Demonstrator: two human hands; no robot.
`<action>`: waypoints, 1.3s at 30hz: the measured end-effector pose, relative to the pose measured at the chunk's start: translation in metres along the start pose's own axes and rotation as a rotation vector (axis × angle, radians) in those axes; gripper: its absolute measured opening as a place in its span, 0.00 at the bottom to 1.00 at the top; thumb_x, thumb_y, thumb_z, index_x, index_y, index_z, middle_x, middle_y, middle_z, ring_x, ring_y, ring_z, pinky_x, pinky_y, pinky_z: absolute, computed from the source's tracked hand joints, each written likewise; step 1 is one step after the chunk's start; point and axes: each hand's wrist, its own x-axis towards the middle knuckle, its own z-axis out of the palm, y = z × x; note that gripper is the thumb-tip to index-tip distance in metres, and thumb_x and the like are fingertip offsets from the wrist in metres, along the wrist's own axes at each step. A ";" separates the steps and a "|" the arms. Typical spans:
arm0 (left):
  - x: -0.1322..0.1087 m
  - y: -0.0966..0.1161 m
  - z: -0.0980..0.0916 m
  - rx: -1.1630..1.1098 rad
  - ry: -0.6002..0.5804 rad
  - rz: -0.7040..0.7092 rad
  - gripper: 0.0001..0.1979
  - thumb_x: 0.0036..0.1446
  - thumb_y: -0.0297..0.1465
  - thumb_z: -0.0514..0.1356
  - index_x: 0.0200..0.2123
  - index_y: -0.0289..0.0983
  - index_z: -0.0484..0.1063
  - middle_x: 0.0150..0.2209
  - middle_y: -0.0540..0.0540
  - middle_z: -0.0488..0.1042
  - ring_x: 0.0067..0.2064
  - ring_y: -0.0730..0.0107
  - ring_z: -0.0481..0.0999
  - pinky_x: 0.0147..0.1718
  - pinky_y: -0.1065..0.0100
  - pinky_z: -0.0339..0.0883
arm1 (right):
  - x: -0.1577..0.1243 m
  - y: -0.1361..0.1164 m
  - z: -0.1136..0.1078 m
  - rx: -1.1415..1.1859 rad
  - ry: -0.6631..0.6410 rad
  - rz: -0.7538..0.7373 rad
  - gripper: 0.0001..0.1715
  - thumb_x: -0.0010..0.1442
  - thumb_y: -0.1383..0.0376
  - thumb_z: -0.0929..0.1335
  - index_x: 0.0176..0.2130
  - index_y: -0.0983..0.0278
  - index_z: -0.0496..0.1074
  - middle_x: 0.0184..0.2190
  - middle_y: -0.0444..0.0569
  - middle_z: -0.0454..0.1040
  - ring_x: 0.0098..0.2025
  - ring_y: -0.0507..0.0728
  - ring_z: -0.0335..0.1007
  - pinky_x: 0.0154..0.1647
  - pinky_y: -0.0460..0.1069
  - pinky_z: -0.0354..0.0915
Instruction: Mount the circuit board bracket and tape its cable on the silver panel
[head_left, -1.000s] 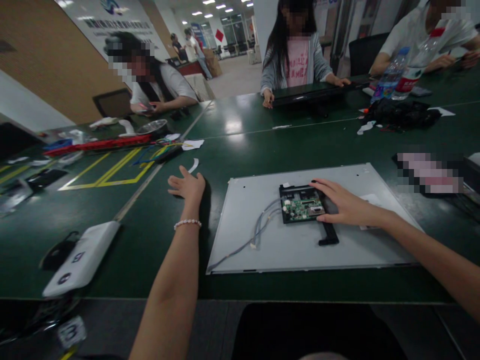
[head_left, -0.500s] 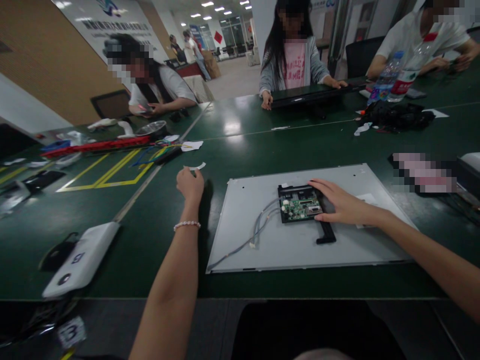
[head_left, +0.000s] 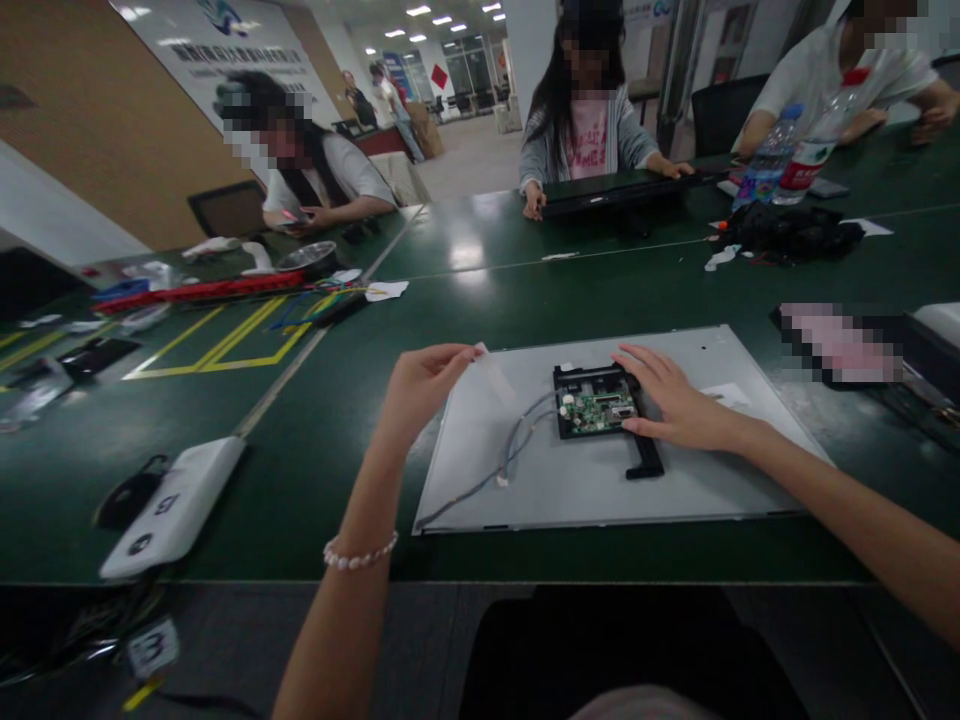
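Note:
A pale strip of tape point(head_left: 496, 378) hangs from the fingertips of my left hand point(head_left: 429, 388), pinched above the left back corner of a flat grey panel point(head_left: 480, 510). On the panel sits a black frame point(head_left: 648, 455) with a green circuit board point(head_left: 596, 412) inside it. My right hand point(head_left: 679, 400) rests with fingers spread over the right side of the frame, thumb at the board's edge. From the board's left side a grey cable point(head_left: 517, 440) runs to the panel's front left corner, with a small white piece on it.
A white power bank point(head_left: 172, 508) lies at the left, near the table's front edge. Further back are a red strip point(head_left: 210, 290), loose wires and two bottles point(head_left: 814, 165). A phone point(head_left: 840, 345) lies at the right. People sit and stand across the table.
My left hand has moved right with the tape strip, from over the bare table to the panel's back left corner. My right hand stays on the black frame.

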 end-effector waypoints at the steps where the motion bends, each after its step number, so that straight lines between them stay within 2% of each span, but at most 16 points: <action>1: -0.015 0.007 0.005 -0.018 -0.064 -0.032 0.15 0.56 0.40 0.59 0.39 0.36 0.79 0.36 0.44 0.80 0.36 0.64 0.77 0.31 0.68 0.69 | 0.000 -0.004 -0.001 -0.008 0.009 -0.005 0.47 0.62 0.48 0.62 0.69 0.57 0.35 0.70 0.57 0.43 0.70 0.70 0.38 0.66 0.69 0.46; 5: -0.061 0.018 0.022 0.009 -0.181 -0.057 0.15 0.59 0.39 0.56 0.41 0.38 0.79 0.39 0.45 0.80 0.39 0.65 0.77 0.37 0.66 0.70 | 0.000 -0.021 -0.002 -0.040 0.015 -0.045 0.44 0.63 0.49 0.62 0.69 0.56 0.37 0.69 0.55 0.44 0.70 0.69 0.37 0.66 0.70 0.43; 9: -0.083 0.011 0.035 0.073 -0.208 -0.041 0.15 0.61 0.38 0.54 0.45 0.39 0.76 0.46 0.45 0.78 0.45 0.65 0.76 0.43 0.65 0.70 | -0.001 -0.035 -0.004 -0.043 -0.004 -0.113 0.42 0.64 0.51 0.62 0.69 0.55 0.40 0.69 0.52 0.47 0.70 0.69 0.38 0.66 0.71 0.41; 13: -0.087 -0.001 0.043 0.229 -0.094 0.033 0.14 0.62 0.35 0.53 0.44 0.39 0.75 0.46 0.43 0.77 0.49 0.62 0.75 0.51 0.60 0.67 | -0.001 -0.043 -0.006 -0.031 -0.025 -0.175 0.41 0.64 0.52 0.63 0.69 0.53 0.41 0.69 0.50 0.50 0.70 0.68 0.40 0.66 0.71 0.43; 16: -0.085 -0.007 0.046 0.287 -0.058 0.105 0.13 0.61 0.33 0.53 0.44 0.39 0.74 0.48 0.43 0.75 0.52 0.61 0.73 0.56 0.56 0.63 | 0.000 -0.044 -0.005 -0.023 -0.037 -0.197 0.42 0.63 0.52 0.63 0.69 0.53 0.43 0.68 0.50 0.51 0.69 0.68 0.41 0.66 0.70 0.44; 21: -0.090 -0.011 0.052 0.362 -0.031 0.078 0.12 0.61 0.32 0.54 0.44 0.41 0.76 0.56 0.41 0.68 0.58 0.57 0.68 0.58 0.53 0.60 | 0.000 -0.043 -0.004 -0.004 -0.034 -0.173 0.38 0.65 0.52 0.62 0.68 0.55 0.47 0.67 0.51 0.55 0.68 0.67 0.44 0.66 0.69 0.46; 24: -0.094 -0.010 0.057 0.389 -0.024 0.076 0.12 0.61 0.32 0.55 0.45 0.41 0.76 0.57 0.40 0.66 0.59 0.56 0.67 0.58 0.53 0.61 | 0.000 -0.044 -0.004 0.007 -0.023 -0.162 0.36 0.65 0.53 0.61 0.68 0.56 0.49 0.66 0.52 0.57 0.68 0.67 0.46 0.65 0.69 0.48; 27: -0.096 -0.005 0.061 0.440 0.014 0.122 0.12 0.61 0.30 0.55 0.46 0.40 0.75 0.58 0.39 0.65 0.60 0.54 0.65 0.58 0.50 0.60 | 0.000 -0.046 -0.004 0.012 -0.013 -0.167 0.35 0.65 0.54 0.61 0.67 0.56 0.50 0.65 0.51 0.58 0.68 0.66 0.46 0.65 0.69 0.47; 31: -0.104 0.011 0.068 0.560 0.140 0.162 0.13 0.60 0.29 0.55 0.47 0.41 0.73 0.58 0.38 0.64 0.59 0.51 0.64 0.57 0.47 0.60 | 0.000 -0.050 -0.004 0.019 -0.024 -0.179 0.33 0.65 0.55 0.61 0.66 0.58 0.53 0.65 0.51 0.59 0.68 0.64 0.46 0.66 0.68 0.47; 35: -0.115 0.026 0.083 0.606 0.186 0.103 0.15 0.59 0.29 0.56 0.49 0.45 0.72 0.49 0.38 0.72 0.52 0.49 0.70 0.52 0.46 0.63 | 0.001 -0.058 -0.002 0.022 -0.031 -0.218 0.31 0.65 0.56 0.62 0.64 0.58 0.57 0.65 0.50 0.60 0.69 0.64 0.46 0.67 0.68 0.43; 39: -0.121 0.026 0.098 0.653 0.200 0.049 0.16 0.58 0.29 0.56 0.50 0.43 0.71 0.50 0.37 0.73 0.53 0.44 0.69 0.54 0.37 0.56 | 0.002 -0.067 0.000 0.007 -0.078 -0.297 0.29 0.65 0.55 0.62 0.63 0.59 0.60 0.64 0.50 0.61 0.69 0.63 0.46 0.68 0.68 0.39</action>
